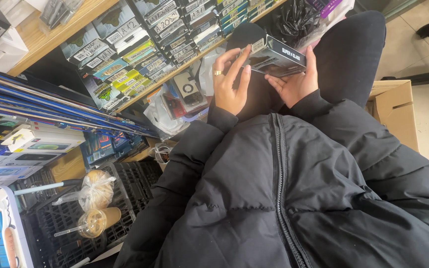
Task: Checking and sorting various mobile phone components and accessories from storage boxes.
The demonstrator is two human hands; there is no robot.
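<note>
A flat black retail box (274, 55) with a pale label on one end is held above my lap between both hands. My left hand (230, 82), a gold ring on one finger, presses its fingers along the box's left end. Under the right side, my right hand (297, 82) cups the box from below and behind. Black puffer jacket sleeves cover both arms, and my black-trousered knee (351, 47) rises right behind the box.
A wooden shelf (140, 47) packed with small labelled boxes runs across the upper left. Bagged phone accessories (184, 94) lie beneath it. A black crate (60, 218) holds an iced coffee cup (98, 221) and a bagged bun. A cardboard box (393, 106) sits at right.
</note>
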